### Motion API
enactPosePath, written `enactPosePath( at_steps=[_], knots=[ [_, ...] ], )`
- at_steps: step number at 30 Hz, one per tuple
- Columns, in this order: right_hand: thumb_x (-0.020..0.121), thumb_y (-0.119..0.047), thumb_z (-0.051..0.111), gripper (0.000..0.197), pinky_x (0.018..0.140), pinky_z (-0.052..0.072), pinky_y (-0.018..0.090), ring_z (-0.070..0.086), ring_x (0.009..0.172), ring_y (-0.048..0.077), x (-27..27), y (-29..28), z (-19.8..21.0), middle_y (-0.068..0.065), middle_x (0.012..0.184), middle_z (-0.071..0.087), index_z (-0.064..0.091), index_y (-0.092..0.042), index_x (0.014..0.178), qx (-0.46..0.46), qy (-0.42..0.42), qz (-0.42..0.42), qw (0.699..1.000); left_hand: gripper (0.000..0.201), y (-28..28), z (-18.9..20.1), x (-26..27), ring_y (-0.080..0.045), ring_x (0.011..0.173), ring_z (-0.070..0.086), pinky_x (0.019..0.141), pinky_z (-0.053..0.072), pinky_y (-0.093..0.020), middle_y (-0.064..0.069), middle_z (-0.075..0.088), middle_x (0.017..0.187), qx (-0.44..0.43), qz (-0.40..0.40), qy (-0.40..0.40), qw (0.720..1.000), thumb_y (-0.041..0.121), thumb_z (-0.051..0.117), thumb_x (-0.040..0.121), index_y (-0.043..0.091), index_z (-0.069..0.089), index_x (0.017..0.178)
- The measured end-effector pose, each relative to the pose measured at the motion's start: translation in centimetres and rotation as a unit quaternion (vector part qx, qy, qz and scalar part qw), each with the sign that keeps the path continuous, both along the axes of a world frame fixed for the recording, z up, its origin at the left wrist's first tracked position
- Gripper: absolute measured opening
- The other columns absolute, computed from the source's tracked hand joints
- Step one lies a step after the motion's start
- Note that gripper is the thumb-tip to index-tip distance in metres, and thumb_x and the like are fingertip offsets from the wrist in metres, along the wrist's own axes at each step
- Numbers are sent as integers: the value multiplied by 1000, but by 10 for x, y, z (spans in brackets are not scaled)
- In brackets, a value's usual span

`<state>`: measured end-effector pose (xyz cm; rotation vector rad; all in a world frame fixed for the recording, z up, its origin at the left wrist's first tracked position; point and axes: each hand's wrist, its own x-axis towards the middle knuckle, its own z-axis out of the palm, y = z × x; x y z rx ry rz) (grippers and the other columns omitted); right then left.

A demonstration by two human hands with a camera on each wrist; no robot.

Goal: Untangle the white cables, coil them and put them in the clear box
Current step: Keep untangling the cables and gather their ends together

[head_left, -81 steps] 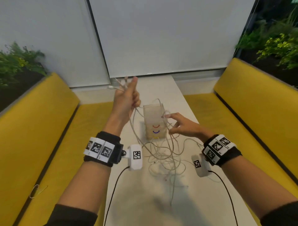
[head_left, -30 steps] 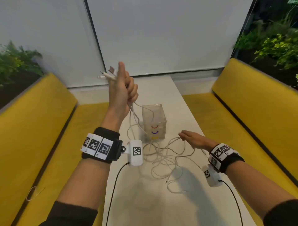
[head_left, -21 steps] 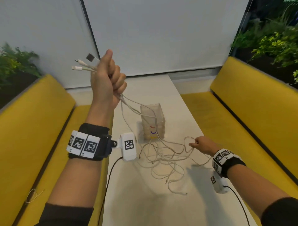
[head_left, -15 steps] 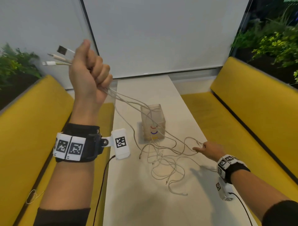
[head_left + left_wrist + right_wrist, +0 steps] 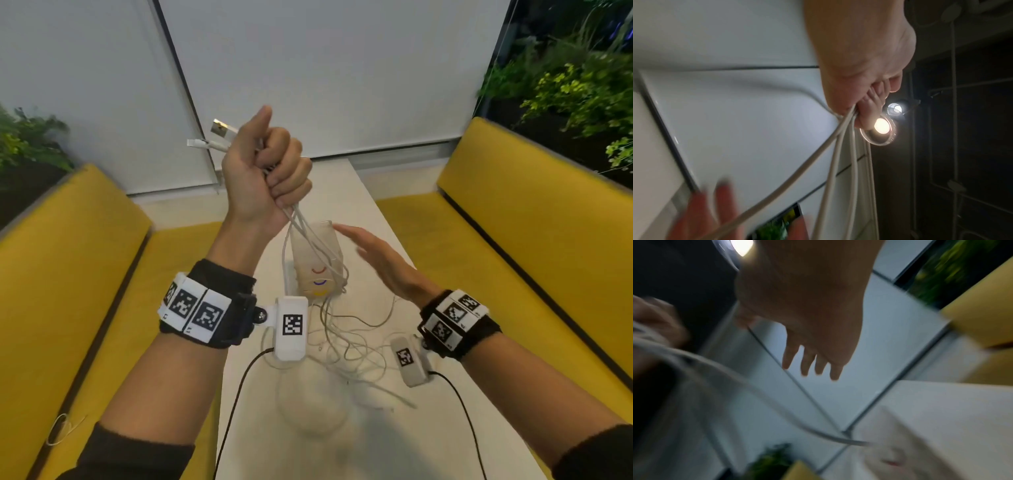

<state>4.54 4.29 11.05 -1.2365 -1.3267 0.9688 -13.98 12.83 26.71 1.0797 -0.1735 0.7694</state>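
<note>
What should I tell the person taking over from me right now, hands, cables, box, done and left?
Left hand: raised in a fist, gripping the plug ends of the white cables, plugs sticking out above the thumb.
Right hand: open, fingers straight, holding nothing, beside the clear box.
Cables hang from the fist in front of the box; the rest lies in a loose tangle on the white table.
Box stands upright on the table; no coil visible inside.
Done: one set of ends gathered.
Left: untangle the strands, coil them, put them in the box.

The left hand grips several white cables trailing down toward blurred fingers below.
</note>
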Motion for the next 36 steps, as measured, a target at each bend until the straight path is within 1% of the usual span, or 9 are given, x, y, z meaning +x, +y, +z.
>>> enactPosePath(
  at_steps=[4,9,12,16,19,21,26,31,36],
  knots=[
    [86,-67,48,84,123,19,45,38,144,20,-59,-1,52,6,150,45,40,-8,144,5,33,223,974,51,-14,5,10,-10,33,15,33,14,-14,1,18,43,-7,-37,0,999,32,42,97,20,22,51],
    [93,-21,61,7,85,54,24,64,90,15,-85,-7,39,2,92,65,62,-14,94,-108,115,322,933,54,-11,-1,-1,-6,33,18,32,18,-14,6,22,43,-33,97,69,992,25,45,104,23,26,53],
    [86,-42,68,32,84,56,32,62,84,16,-86,-13,-2,5,86,61,59,-11,90,-158,235,337,898,52,-4,-20,-8,-6,35,18,32,17,-16,4,19,48,-54,157,100,981,34,48,105,23,30,58],
    [84,-69,49,89,112,34,49,49,123,36,-49,-7,-56,22,125,57,51,5,133,-249,379,196,869,48,12,-57,-23,-6,37,18,33,17,-16,-1,14,56,-61,188,153,968,32,48,106,19,29,63],
    [97,-47,48,48,95,48,38,61,101,26,-12,13,-96,16,110,66,70,-6,111,-260,181,-117,941,45,17,-90,-29,-5,35,20,31,19,-14,2,22,51,-98,161,177,966,23,46,106,17,35,63],
    [96,-29,55,21,90,51,39,65,99,27,5,24,-122,11,103,71,71,-16,97,-233,-12,-211,949,47,16,-111,-31,-6,34,21,31,20,-13,2,23,51,-110,144,195,964,20,44,107,17,37,61],
    [97,-17,50,27,90,44,31,64,109,28,-1,47,-157,9,115,71,72,-9,109,-240,-290,-130,917,53,24,-154,-33,-8,32,21,33,20,-13,-2,18,51,-125,132,241,953,25,45,105,14,33,55],
    [94,-11,54,21,85,49,35,65,100,30,-46,88,-182,10,106,73,74,-9,100,-155,-381,-40,911,57,35,-186,-35,-8,32,18,32,18,-14,0,16,48,-193,167,259,932,26,45,105,17,32,50],
    [86,1,56,27,79,44,31,61,96,24,-67,132,-221,14,110,68,70,-6,108,-143,-489,70,857,57,32,-204,-41,-7,30,17,31,15,-12,2,23,45,-277,171,282,902,25,48,103,21,33,48]
  ],
)
